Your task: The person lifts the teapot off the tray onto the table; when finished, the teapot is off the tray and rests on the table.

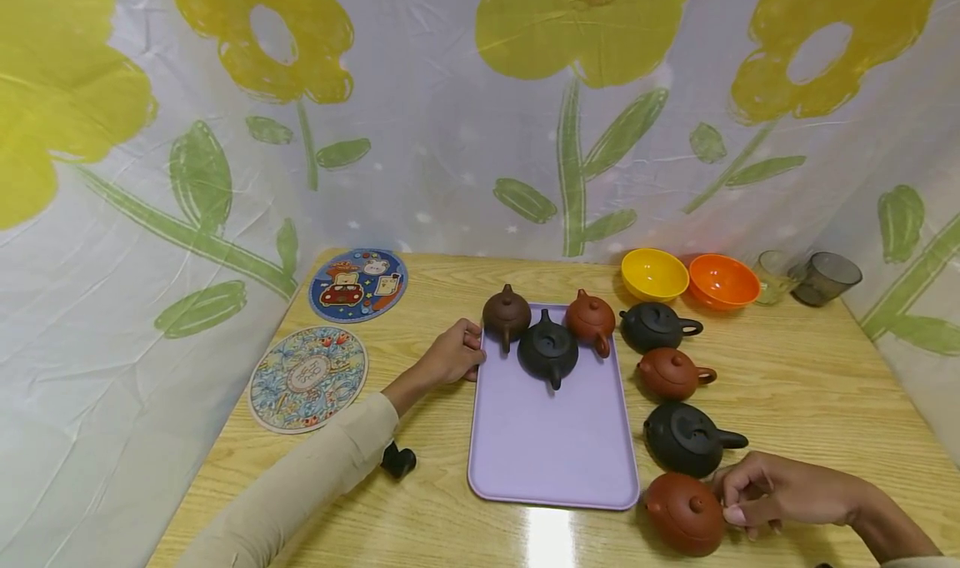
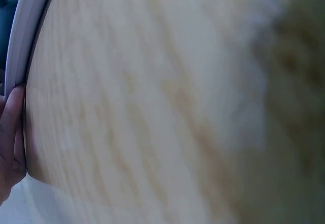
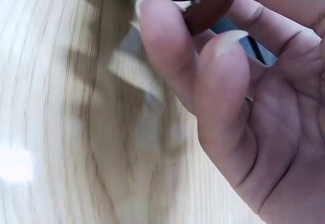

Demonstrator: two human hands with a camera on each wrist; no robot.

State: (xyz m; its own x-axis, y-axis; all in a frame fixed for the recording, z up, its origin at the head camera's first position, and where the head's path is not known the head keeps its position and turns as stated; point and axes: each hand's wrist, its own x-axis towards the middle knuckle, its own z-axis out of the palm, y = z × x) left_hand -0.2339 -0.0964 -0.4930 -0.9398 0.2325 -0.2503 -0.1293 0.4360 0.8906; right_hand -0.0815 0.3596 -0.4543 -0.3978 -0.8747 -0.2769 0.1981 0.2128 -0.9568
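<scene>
My left hand holds the left rim of a lilac tray, beside a dark brown teapot. In the left wrist view its fingers lie against the tray's edge. A black teapot and a reddish-brown teapot also stand at the tray's far end. Near the front right, my right hand pinches the handle of a reddish-brown clay teapot. That teapot is just right of the tray's near corner, its spout towards the tray.
Right of the tray stand a black teapot, a red one and another black one. Behind them are yellow and orange bowls and two cups. Two round mats lie left; a small black object is near my left sleeve.
</scene>
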